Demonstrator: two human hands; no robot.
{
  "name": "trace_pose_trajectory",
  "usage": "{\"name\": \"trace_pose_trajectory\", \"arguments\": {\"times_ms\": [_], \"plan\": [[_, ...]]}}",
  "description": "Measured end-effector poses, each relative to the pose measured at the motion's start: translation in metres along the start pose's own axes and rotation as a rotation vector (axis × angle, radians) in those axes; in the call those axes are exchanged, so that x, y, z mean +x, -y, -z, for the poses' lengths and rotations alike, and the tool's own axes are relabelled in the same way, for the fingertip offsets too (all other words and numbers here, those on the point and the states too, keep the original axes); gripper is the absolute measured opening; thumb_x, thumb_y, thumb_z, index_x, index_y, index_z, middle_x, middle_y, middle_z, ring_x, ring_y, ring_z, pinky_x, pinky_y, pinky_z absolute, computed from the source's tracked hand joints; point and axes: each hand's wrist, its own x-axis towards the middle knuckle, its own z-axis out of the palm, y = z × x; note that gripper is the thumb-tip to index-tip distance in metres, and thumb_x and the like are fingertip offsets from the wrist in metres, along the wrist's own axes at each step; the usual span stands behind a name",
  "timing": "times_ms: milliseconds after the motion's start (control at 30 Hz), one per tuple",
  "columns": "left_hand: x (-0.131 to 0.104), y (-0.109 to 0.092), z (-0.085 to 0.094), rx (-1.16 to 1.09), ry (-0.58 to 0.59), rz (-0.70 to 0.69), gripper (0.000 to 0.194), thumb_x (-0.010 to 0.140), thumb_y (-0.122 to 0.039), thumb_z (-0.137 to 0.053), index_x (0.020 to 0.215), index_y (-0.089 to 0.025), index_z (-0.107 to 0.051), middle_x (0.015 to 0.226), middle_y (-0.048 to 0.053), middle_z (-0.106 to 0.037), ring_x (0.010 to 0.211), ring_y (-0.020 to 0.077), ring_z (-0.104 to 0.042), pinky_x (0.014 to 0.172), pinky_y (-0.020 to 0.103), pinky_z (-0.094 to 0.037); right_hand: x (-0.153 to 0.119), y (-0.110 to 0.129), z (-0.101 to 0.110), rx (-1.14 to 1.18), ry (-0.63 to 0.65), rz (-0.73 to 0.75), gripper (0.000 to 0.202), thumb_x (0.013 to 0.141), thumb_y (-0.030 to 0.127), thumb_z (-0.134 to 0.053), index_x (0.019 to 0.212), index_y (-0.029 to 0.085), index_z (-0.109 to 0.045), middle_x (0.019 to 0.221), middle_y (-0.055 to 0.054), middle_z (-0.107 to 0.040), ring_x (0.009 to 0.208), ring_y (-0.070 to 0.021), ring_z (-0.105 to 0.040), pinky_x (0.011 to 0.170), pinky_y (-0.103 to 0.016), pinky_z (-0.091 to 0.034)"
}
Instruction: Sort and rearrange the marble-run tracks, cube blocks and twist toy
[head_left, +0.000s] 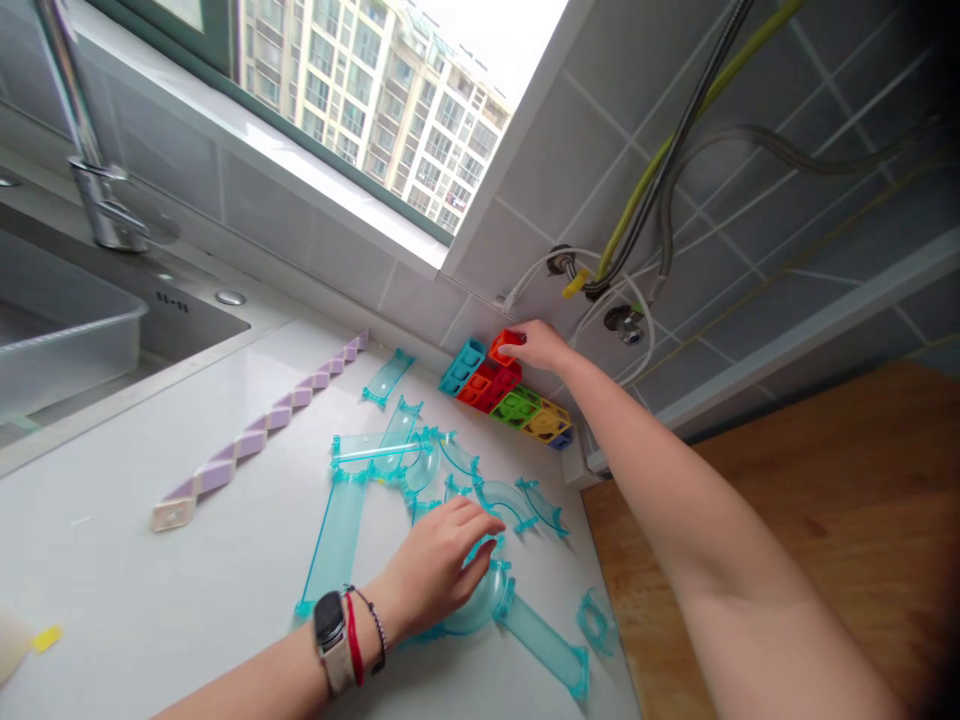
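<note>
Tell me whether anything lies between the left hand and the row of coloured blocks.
Yes: curved turquoise track pieces lie on the counter between the left hand and the block row. They look low, so a raised hand could probably pass over.

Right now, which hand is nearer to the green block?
Right. The right hand holds a red block close to the green block; the left hand is farther off, over turquoise track.

blocks [516, 406]: smooth plastic | track pieces [335, 540]: clear glossy plastic | counter [247, 590]: smooth, softly glossy | far-left tap [112, 215]: polished metal | left tub [75, 368]: cloudy plastic | right panel [847, 480]: grained wood, satin
</note>
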Motion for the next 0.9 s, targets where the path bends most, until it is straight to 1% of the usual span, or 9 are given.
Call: {"name": "trace_pose_trajectory", "arguments": {"times_ms": [167, 233, 367, 533, 600, 767, 900], "plan": [[0.0, 0.0, -0.001, 0.025, 0.035, -0.019, 0.02, 0.1, -0.016, -0.049, 0.107, -0.02, -0.067, 0.1, 0.008, -0.07, 0.097, 0.0245, -0.061, 0.089, 0.04, -0.053, 0.004, -0.001, -0.012, -0.024, 0.022, 0.003, 0.033, 0.084, 0.03, -0.08, 0.113, 0.016, -0.078, 0.113, -0.012, -0.08, 0.104, -0.0271, -0.076, 0.095, -0.035, -0.056], [0.0, 0.0, -0.001, 0.028, 0.048, -0.029, 0.02, 0.1, -0.016, -0.049, 0.106, -0.02, -0.067, 0.099, 0.008, -0.07, 0.097, 0.0245, -0.061, 0.087, 0.038, -0.053, 0.005, -0.003, -0.015, -0.028, 0.025, -0.005, 0.036, 0.084, 0.03, -0.08, 0.116, 0.015, -0.077, 0.114, -0.013, -0.08, 0.106, -0.0276, -0.076, 0.096, -0.036, -0.056], [0.001, 0.0, 0.0, 0.034, 0.06, -0.037, 0.021, 0.101, -0.016, -0.048, 0.105, -0.02, -0.067, 0.097, 0.007, -0.071, 0.096, 0.024, -0.061, 0.086, 0.038, -0.052, 0.008, -0.005, -0.017, -0.042, 0.015, -0.031, 0.043, 0.085, 0.032, -0.08, 0.123, 0.013, -0.074, 0.123, -0.015, -0.077, 0.114, -0.0291, -0.073, 0.102, -0.038, -0.054], [0.001, 0.0, 0.0, 0.04, 0.069, -0.041, 0.019, 0.101, -0.016, -0.048, 0.104, -0.02, -0.067, 0.097, 0.007, -0.071, 0.095, 0.0236, -0.06, 0.085, 0.037, -0.052, 0.01, -0.007, -0.021, -0.049, 0.01, -0.019, 0.038, 0.086, 0.031, -0.08, 0.121, 0.017, -0.075, 0.124, -0.011, -0.077, 0.116, -0.0276, -0.072, 0.104, -0.037, -0.053], [0.001, 0.0, 0.0, 0.042, 0.07, -0.043, 0.019, 0.101, -0.016, -0.048, 0.104, -0.02, -0.067, 0.097, 0.007, -0.071, 0.095, 0.0234, -0.06, 0.085, 0.037, -0.052, 0.01, -0.008, -0.023, -0.053, 0.002, -0.019, 0.039, 0.085, 0.03, -0.08, 0.122, 0.018, -0.075, 0.125, -0.011, -0.076, 0.117, -0.0277, -0.072, 0.104, -0.037, -0.052], [0.001, 0.001, 0.0, 0.053, 0.067, -0.046, 0.019, 0.1, -0.015, -0.05, 0.104, -0.02, -0.067, 0.097, 0.006, -0.072, 0.094, 0.0231, -0.06, 0.085, 0.036, -0.052, 0.009, -0.009, -0.029, -0.065, -0.043, -0.02, 0.047, 0.083, 0.029, -0.083, 0.126, 0.013, -0.073, 0.129, -0.016, -0.074, 0.121, -0.0303, -0.069, 0.107, -0.038, -0.05], [0.001, 0.0, 0.0, 0.058, 0.058, -0.057, 0.018, 0.098, -0.015, -0.051, 0.103, -0.021, -0.067, 0.094, 0.006, -0.071, 0.093, 0.0225, -0.061, 0.083, 0.034, -0.052, 0.006, -0.009, -0.033, -0.062, -0.076, -0.016, 0.044, 0.084, 0.029, -0.082, 0.125, 0.016, -0.073, 0.126, -0.013, -0.075, 0.119, -0.0284, -0.07, 0.105, -0.037, -0.051]]}}
